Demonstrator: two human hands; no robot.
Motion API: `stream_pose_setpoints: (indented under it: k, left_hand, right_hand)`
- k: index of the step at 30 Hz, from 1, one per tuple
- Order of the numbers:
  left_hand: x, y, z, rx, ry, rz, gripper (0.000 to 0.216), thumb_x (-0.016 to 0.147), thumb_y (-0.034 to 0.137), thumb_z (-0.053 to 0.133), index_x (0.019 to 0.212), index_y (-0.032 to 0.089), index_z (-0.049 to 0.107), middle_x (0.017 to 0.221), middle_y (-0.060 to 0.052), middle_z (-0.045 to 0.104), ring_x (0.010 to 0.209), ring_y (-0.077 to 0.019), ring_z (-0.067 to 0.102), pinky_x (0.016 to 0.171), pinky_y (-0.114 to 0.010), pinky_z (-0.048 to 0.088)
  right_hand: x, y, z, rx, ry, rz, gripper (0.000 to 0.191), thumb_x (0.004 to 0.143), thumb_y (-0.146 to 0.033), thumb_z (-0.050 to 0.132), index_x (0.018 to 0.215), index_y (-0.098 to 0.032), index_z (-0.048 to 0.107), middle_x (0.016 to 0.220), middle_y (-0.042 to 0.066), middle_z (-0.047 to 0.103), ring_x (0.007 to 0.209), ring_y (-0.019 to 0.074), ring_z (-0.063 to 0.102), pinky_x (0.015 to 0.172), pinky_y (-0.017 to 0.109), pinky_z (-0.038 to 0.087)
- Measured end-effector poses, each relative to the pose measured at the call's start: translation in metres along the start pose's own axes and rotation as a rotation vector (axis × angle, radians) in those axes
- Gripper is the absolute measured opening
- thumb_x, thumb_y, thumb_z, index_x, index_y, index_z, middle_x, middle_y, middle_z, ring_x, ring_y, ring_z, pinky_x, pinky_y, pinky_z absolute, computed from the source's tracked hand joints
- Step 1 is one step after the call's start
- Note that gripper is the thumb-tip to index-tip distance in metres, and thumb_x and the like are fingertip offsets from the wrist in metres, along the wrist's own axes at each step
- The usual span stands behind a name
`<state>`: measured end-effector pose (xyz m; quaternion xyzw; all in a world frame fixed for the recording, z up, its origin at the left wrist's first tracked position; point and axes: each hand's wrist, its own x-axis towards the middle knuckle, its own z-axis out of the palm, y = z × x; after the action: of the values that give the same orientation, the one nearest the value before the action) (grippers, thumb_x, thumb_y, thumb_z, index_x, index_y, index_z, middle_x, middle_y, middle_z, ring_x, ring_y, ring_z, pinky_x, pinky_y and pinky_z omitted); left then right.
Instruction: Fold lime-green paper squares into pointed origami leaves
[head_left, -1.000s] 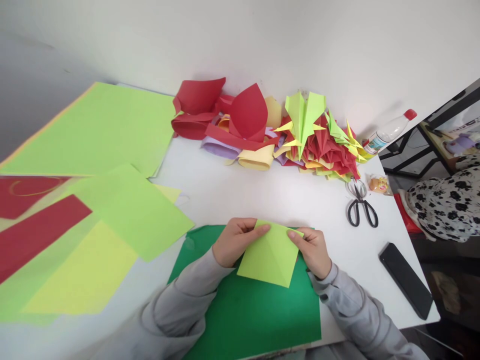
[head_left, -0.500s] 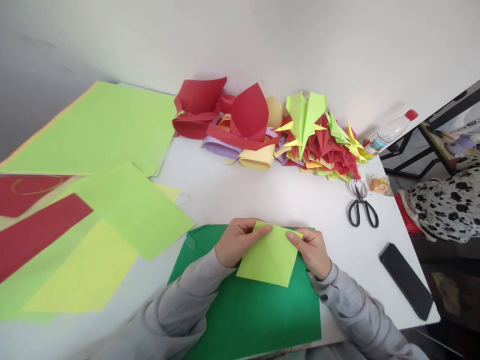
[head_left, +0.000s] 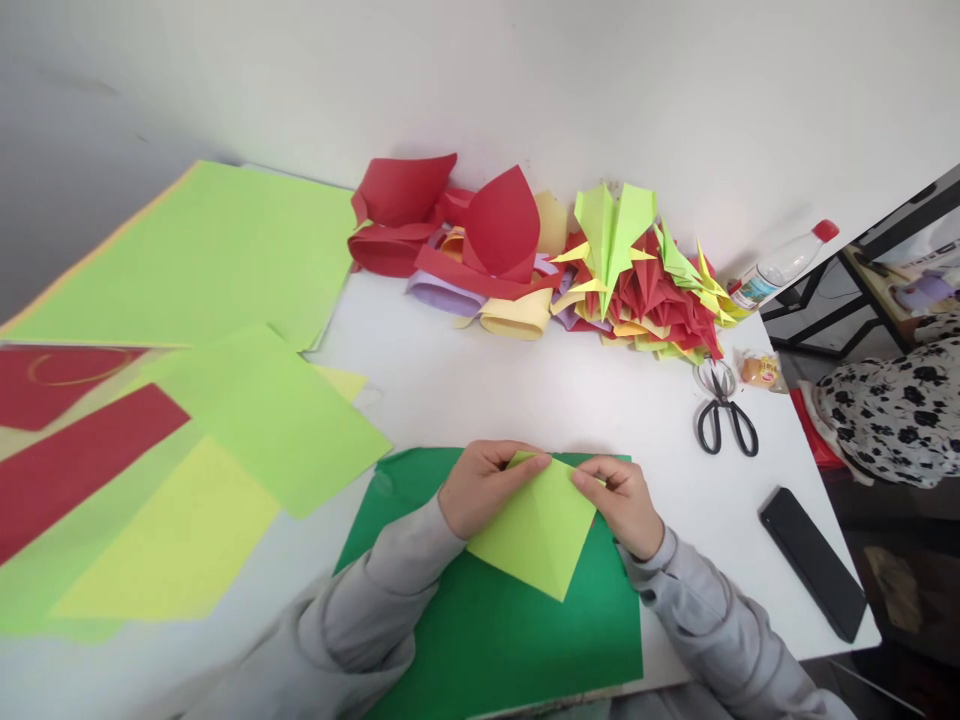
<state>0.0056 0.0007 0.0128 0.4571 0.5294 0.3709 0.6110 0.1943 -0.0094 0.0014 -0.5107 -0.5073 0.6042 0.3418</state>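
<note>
A square of lime-green paper [head_left: 541, 530] with faint crease lines is held above a dark green sheet [head_left: 517, 650]. My left hand [head_left: 487, 488] pinches its upper left edge, thumb on top and fingers behind. At the upper right edge, my right hand [head_left: 622, 502] grips the same paper between thumb and forefinger. One corner of the square points down toward me. The fingertips behind the paper are hidden.
Lime, yellow and red sheets [head_left: 274, 420] spread over the left side. Rolled red papers [head_left: 502, 225] and a pile of folded paper pieces [head_left: 649, 290] line the wall. Scissors [head_left: 724, 410], a black phone-like object [head_left: 814, 563], a bottle [head_left: 784, 262] and a small packet [head_left: 760, 370] lie rightward.
The lime-green paper has turned, so its lower corner now points more toward me. My left hand has shifted slightly right and the two thumbs are closer together.
</note>
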Motion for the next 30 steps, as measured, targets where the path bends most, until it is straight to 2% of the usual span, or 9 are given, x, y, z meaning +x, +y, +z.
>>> stream_pose_setpoints:
  k: [5,8,13,17,24,30]
  left_hand:
    - [0.000,0.000,0.004,0.200,-0.037,0.127,0.031,0.074,0.044,0.059,0.071,0.016,0.074,0.070,-0.004,0.072,0.065,-0.0184,0.061,0.059,-0.026,0.047]
    - [0.000,0.000,0.003,0.261,-0.023,0.156,0.031,0.075,0.044,0.058,0.071,0.017,0.072,0.068,-0.003,0.071,0.064,-0.0172,0.060,0.059,-0.025,0.045]
    - [0.002,-0.001,0.000,0.218,-0.016,0.076,0.036,0.071,0.050,0.061,0.060,0.016,0.063,0.050,0.002,0.054,0.048,-0.0117,0.045,0.045,-0.022,0.035]
    - [0.004,0.003,-0.003,0.246,-0.028,0.096,0.039,0.071,0.050,0.059,0.053,0.016,0.059,0.046,0.003,0.045,0.047,-0.0102,0.039,0.043,-0.021,0.030]
    - [0.003,0.009,-0.006,0.150,0.000,0.120,0.034,0.069,0.048,0.061,0.060,0.016,0.066,0.048,0.001,0.054,0.046,-0.0101,0.040,0.043,-0.021,0.031]
    - [0.001,0.008,-0.011,0.007,0.020,0.046,0.030,0.063,0.045,0.070,0.062,0.015,0.069,0.048,-0.001,0.060,0.044,-0.0106,0.046,0.042,-0.021,0.035]
  right_hand:
    - [0.000,0.001,-0.001,-0.119,-0.013,-0.057,0.030,0.081,-0.045,0.063,0.071,-0.017,0.067,0.055,-0.003,0.058,0.046,0.0080,0.045,0.043,0.020,0.036]
    - [0.000,-0.001,-0.001,-0.161,-0.003,-0.098,0.029,0.082,-0.044,0.062,0.071,-0.017,0.067,0.059,-0.001,0.060,0.052,0.0095,0.048,0.049,0.021,0.039]
    - [0.000,-0.006,-0.003,-0.131,0.119,-0.114,0.028,0.079,-0.044,0.063,0.071,-0.018,0.069,0.063,0.001,0.064,0.056,0.0122,0.053,0.053,0.023,0.042]
    - [0.002,-0.009,-0.008,-0.063,0.192,-0.106,0.029,0.076,-0.046,0.066,0.070,-0.018,0.069,0.061,0.001,0.064,0.054,0.0120,0.051,0.052,0.024,0.042]
    - [0.004,-0.005,-0.011,0.072,0.297,-0.106,0.032,0.075,-0.048,0.068,0.072,-0.016,0.068,0.060,0.000,0.062,0.052,0.0108,0.048,0.050,0.023,0.041]
    - [0.002,-0.006,-0.011,0.072,0.236,-0.091,0.035,0.074,-0.051,0.069,0.070,-0.016,0.067,0.053,-0.002,0.057,0.045,0.0081,0.042,0.043,0.021,0.034]
